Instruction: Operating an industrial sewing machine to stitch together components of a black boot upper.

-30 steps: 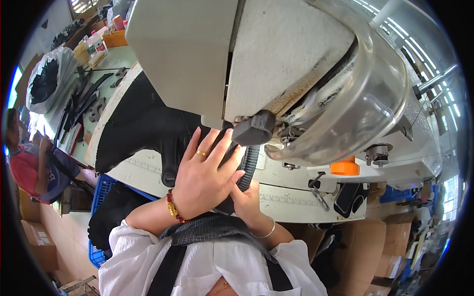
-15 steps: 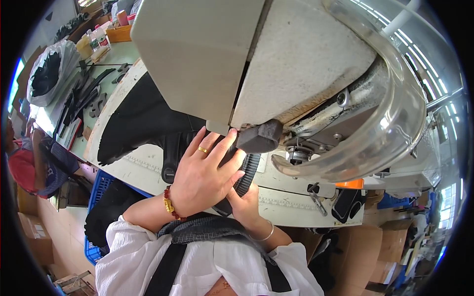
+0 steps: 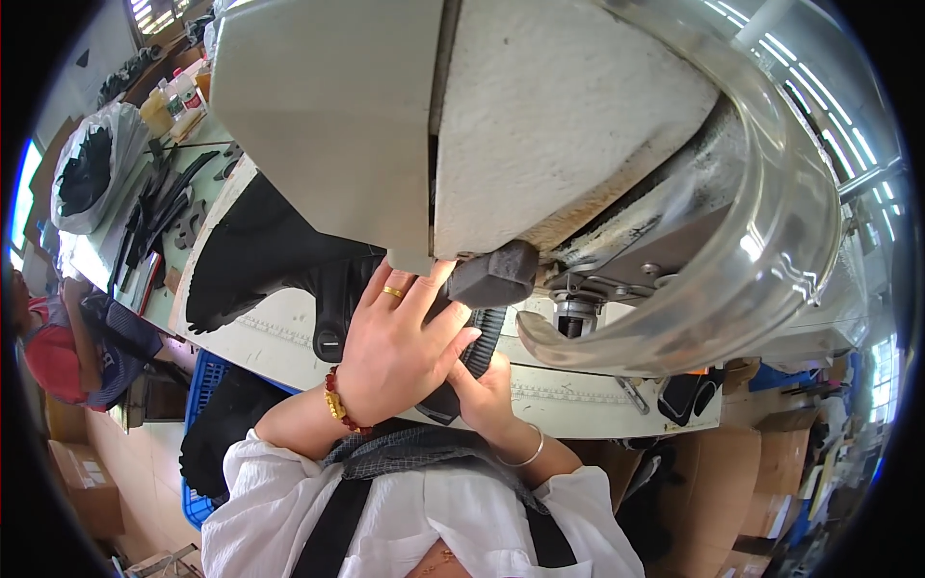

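Note:
Black leather-like work [image 3: 275, 236], shaped like a boot upper with a scalloped edge and a strap with a round end, lies under a sewing machine head [image 3: 328, 116]. On it my left hand [image 3: 390, 361] rests, fingers spread and stretched up to the machine's lower edge, fingertips partly hidden. Below and right of it, my right hand [image 3: 491, 395] is closed around the near edge of the work, beside a black ribbed strip [image 3: 485, 342]. Its fingers are mostly hidden underneath. A dark grey padded block [image 3: 493, 276] sits right of my left fingertips. The needle area is hidden.
A clear curved guard [image 3: 674, 352] hangs at the right. The white worktable [image 3: 568, 390] carries a ruler strip. Below left stands a blue basket [image 3: 202, 385] with black pieces; black strips [image 3: 159, 217] lie on a green table. Another person [image 3: 82, 337] sits at far left.
The whole view has shifted slightly, with the machine head further left in the picture. Both hands keep nearly the same place and pose on the black work.

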A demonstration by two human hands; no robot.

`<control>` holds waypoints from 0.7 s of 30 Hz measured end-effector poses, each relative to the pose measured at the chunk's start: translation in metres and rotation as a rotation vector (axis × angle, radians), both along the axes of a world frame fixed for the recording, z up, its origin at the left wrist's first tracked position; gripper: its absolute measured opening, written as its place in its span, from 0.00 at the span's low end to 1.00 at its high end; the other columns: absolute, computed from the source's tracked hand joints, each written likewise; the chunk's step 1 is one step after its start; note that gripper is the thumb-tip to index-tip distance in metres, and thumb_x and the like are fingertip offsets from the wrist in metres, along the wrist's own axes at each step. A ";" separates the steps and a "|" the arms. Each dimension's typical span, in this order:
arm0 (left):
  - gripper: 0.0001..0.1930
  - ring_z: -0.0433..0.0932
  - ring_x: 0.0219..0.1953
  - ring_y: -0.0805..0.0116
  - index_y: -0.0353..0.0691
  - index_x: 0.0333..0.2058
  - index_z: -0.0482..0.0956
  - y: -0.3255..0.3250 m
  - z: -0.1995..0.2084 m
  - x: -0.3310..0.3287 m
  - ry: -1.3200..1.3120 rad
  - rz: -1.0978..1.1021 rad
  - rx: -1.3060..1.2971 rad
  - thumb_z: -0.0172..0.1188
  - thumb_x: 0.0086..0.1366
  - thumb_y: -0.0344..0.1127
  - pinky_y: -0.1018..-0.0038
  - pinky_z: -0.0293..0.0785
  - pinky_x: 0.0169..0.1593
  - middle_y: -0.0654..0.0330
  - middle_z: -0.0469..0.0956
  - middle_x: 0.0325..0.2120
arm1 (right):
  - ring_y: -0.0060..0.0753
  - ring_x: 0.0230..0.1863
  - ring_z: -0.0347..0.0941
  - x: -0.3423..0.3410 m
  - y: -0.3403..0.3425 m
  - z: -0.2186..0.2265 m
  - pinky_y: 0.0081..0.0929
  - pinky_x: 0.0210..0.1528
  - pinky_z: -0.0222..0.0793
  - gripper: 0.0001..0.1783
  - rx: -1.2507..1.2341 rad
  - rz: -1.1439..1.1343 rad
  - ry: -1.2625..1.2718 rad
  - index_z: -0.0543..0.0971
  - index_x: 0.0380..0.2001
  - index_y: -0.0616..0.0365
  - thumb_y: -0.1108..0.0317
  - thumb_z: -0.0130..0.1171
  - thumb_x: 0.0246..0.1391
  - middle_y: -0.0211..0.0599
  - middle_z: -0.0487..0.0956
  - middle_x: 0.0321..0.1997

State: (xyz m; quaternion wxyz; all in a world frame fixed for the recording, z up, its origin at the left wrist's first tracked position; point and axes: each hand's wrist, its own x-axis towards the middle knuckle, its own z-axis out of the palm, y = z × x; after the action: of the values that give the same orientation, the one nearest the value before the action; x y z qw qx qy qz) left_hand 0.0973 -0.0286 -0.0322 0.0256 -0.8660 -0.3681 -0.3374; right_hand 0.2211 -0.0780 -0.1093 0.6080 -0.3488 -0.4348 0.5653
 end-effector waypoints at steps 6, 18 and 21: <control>0.10 0.72 0.43 0.53 0.40 0.28 0.78 0.005 -0.034 -0.005 -0.095 -0.079 -0.169 0.66 0.48 0.37 0.55 0.67 0.53 0.51 0.72 0.42 | 0.16 0.32 0.71 -0.004 0.004 -0.006 0.17 0.33 0.68 0.04 0.053 -0.013 -0.022 0.75 0.33 0.67 0.78 0.51 0.57 0.30 0.77 0.32; 0.11 0.73 0.27 0.62 0.41 0.26 0.77 0.016 0.003 -0.007 -0.121 -0.077 0.087 0.68 0.45 0.37 0.62 0.69 0.44 0.61 0.74 0.25 | 0.18 0.35 0.71 -0.008 0.013 0.003 0.18 0.37 0.69 0.05 -0.080 -0.015 0.188 0.73 0.37 0.64 0.77 0.51 0.57 0.30 0.76 0.35; 0.13 0.72 0.23 0.62 0.39 0.26 0.76 0.022 0.000 -0.006 -0.120 -0.059 0.021 0.68 0.44 0.37 0.64 0.68 0.41 0.62 0.72 0.18 | 0.19 0.35 0.72 -0.005 0.020 0.003 0.19 0.37 0.69 0.05 -0.075 -0.018 0.109 0.73 0.37 0.64 0.76 0.53 0.57 0.30 0.76 0.35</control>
State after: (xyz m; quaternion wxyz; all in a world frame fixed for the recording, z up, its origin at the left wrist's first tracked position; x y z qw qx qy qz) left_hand 0.0909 -0.0069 -0.0325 0.0027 -0.8544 -0.3395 -0.3934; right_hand 0.2156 -0.0582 -0.1060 0.6224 -0.3439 -0.3765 0.5938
